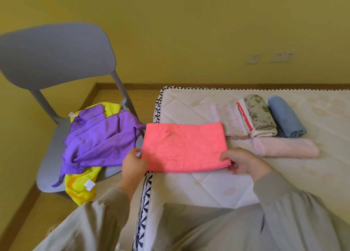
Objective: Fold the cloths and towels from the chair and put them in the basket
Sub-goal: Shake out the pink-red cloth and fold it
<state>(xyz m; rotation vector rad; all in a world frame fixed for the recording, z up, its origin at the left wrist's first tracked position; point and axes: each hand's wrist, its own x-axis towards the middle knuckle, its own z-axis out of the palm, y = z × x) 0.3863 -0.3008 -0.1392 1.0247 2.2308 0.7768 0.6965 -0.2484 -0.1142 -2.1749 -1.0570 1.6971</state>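
A pink cloth (181,148), folded in half, lies flat at the left edge of the mattress (208,186). My left hand (133,164) pinches its near left corner. My right hand (244,162) pinches its near right corner. On the grey chair (56,57) to the left lie a crumpled purple cloth (100,138) and a yellow cloth (81,186) under it. Folded and rolled towels sit further back on the mattress: a pale pink striped one (230,120), a floral one (259,116), a blue one (286,118) and a light pink one (286,147). No basket is in view.
The chair stands on a wooden floor (22,203) close to the mattress's left edge. A yellow wall (189,32) with two sockets (282,56) runs behind. My grey-clad legs (198,230) rest at the mattress's near edge.
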